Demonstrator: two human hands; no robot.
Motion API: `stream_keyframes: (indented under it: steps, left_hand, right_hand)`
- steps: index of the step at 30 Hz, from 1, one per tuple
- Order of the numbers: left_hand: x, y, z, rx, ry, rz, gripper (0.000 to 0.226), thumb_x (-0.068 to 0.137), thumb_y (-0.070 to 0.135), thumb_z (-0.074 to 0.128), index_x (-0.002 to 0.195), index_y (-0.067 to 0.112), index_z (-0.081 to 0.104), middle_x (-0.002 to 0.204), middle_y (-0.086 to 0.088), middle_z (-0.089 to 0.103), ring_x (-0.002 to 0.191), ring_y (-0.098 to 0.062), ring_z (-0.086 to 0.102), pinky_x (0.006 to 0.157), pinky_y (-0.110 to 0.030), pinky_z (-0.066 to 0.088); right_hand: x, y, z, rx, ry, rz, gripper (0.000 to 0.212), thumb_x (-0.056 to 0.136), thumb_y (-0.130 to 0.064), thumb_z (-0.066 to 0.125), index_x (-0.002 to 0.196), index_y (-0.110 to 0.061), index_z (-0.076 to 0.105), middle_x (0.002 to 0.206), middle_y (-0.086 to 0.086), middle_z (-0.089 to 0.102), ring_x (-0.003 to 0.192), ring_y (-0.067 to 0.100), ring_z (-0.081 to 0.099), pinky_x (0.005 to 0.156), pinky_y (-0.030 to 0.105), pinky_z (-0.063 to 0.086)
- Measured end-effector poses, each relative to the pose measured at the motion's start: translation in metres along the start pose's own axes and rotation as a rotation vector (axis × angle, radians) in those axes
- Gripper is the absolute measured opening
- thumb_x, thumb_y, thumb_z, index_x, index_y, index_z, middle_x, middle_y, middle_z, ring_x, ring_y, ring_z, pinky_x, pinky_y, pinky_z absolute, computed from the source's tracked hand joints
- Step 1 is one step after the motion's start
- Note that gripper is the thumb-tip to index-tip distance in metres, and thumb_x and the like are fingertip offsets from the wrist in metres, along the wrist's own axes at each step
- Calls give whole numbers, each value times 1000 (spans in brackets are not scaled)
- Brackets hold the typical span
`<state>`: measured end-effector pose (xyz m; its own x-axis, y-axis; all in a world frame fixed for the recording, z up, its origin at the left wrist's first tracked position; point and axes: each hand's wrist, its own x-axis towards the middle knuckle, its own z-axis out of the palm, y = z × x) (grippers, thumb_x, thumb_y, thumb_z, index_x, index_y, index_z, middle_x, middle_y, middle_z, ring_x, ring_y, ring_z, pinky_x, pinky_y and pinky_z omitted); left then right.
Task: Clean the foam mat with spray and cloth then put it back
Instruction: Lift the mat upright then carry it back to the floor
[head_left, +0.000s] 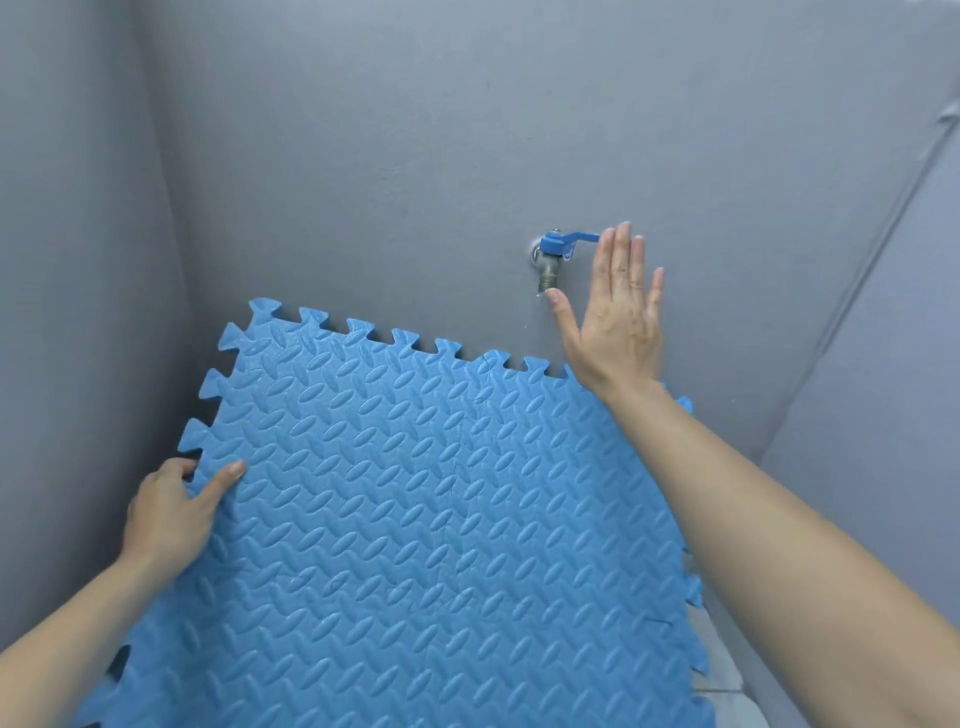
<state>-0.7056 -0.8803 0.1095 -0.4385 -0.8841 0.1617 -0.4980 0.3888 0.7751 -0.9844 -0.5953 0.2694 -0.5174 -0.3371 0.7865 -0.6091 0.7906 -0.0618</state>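
A blue foam mat (415, 509) with a raised leaf pattern and jigsaw edges fills the lower middle, tilted up toward the grey wall. My left hand (171, 514) grips its left edge, thumb on the top face and fingers behind. My right hand (615, 312) is raised above the mat's far right corner, fingers spread and flat, holding nothing. Its fingertips are at the end of the blue lever of a wall tap (551, 260), and its thumb tip sits just below the spout. No spray bottle or cloth is in view.
Grey walls (363, 156) close in on the left, front and right, forming a narrow corner. A strip of pale tiled floor (727, 675) shows at the lower right beside the mat.
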Motion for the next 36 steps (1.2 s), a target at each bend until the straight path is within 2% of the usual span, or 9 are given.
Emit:
stream_keyframes:
  steps: [7, 11, 14, 16, 20, 24, 28, 32, 36]
  left_hand:
    - [-1, 2, -5, -12, -30, -23, 71, 86, 52, 59, 129, -4, 46, 129, -22, 52, 114, -40, 51, 93, -48, 42]
    - [-4, 10, -9, -21, -79, -48, 71, 88, 52, 57, 131, -3, 43, 127, -22, 52, 112, -38, 52, 89, -46, 42]
    - [-6, 9, -9, -19, -105, -51, 68, 88, 53, 56, 127, -1, 45, 123, -19, 54, 108, -36, 54, 82, -42, 43]
    - [-6, 7, -10, -6, -119, -54, 66, 88, 55, 54, 124, 0, 45, 124, -19, 52, 108, -36, 53, 82, -41, 42]
    - [-11, 4, -13, 25, -197, -17, 76, 85, 58, 58, 137, 7, 36, 140, -15, 41, 123, -31, 45, 96, -39, 38]
    - [-25, 0, -25, 31, -367, 33, 90, 71, 51, 75, 141, 18, 29, 141, -2, 42, 125, -23, 45, 92, -32, 36]
    - [-37, 3, -33, 99, -362, 86, 97, 61, 56, 77, 138, 23, 28, 126, 4, 48, 110, -22, 49, 88, -37, 40]
    - [-48, 9, -40, 75, -191, 234, 84, 59, 64, 75, 123, 26, 34, 114, 8, 53, 100, -19, 51, 80, -39, 44]
    - [-53, 13, -43, 75, -126, 293, 83, 61, 64, 74, 122, 24, 34, 124, 0, 56, 110, -27, 55, 82, -42, 43]
  right_hand:
    - [-16, 7, -12, 331, -48, 113, 73, 101, -54, 32, 158, -16, 5, 166, 1, -2, 153, 20, -4, 120, 43, -5]
    - [-123, 62, 5, 358, 49, 783, 71, 94, -54, 43, 150, -12, 31, 161, 17, 20, 147, 31, 25, 118, 52, 19]
    - [-206, 114, 19, 447, -452, 1439, 88, 84, -78, 33, 142, -13, 45, 151, 17, 40, 131, 36, 46, 110, 51, 32]
    - [-233, 125, 15, 696, -696, 1646, 102, 69, -94, 26, 128, -17, 57, 138, 13, 55, 114, 32, 58, 101, 52, 42]
    - [-234, 111, 5, 798, -625, 1599, 100, 73, -93, 24, 127, -18, 61, 124, 8, 62, 105, 29, 61, 100, 51, 48]
    - [-242, 130, 12, 794, -435, 1481, 129, 32, -107, 37, 132, -28, 58, 136, 2, 60, 121, 29, 58, 106, 52, 41]
    - [-230, 110, -23, 631, -374, 1285, 89, 68, -85, 54, 126, -18, 50, 119, -1, 53, 107, 25, 51, 96, 40, 40]
    - [-220, 117, -37, 616, -154, 1122, 76, 78, -70, 63, 129, -17, 42, 118, -7, 48, 106, 13, 45, 95, 31, 34]
    - [-217, 119, -43, 589, -59, 1089, 62, 78, -71, 60, 108, -21, 38, 110, -3, 50, 98, 17, 48, 85, 30, 33]
